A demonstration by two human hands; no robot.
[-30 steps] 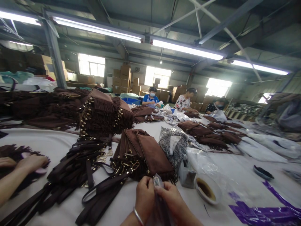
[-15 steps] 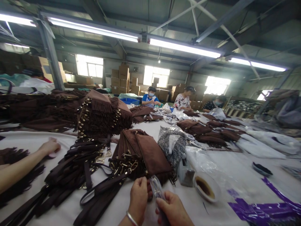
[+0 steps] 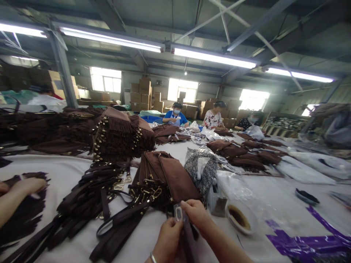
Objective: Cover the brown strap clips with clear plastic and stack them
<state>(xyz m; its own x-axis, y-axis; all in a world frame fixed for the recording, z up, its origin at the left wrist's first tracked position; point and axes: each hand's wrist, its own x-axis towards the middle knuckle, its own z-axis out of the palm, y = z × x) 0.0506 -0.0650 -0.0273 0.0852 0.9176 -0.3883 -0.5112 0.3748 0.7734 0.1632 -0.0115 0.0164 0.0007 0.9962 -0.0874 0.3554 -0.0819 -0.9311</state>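
Observation:
A dark brown strap [image 3: 188, 237] lies between my hands, its metal buckle end [image 3: 178, 213] covered by clear plastic. Below that end, my left hand [image 3: 168, 237] is closed on the strap; a silver bracelet circles the wrist. My right hand [image 3: 196, 215] pinches the plastic near the strap's top from the right. Just beyond my fingers sits a stack of brown bags [image 3: 178, 177] with gold zips and clasps. More dark straps [image 3: 82, 204] are heaped to the left, some with gold hooks.
A co-worker's hand [image 3: 30, 185] rests on dark fringe at the left. A tape roll [image 3: 241, 217], a grey tape dispenser [image 3: 218, 202], a speckled plastic-wrapped bundle [image 3: 200, 168] and purple film [image 3: 307, 244] lie to the right. A tall fringed bag pile [image 3: 123, 135] stands behind.
My right hand has moved up to the strap's covered end, while my left hand has slid lower on it. At the left, the co-worker's hand has drawn back onto the fringe.

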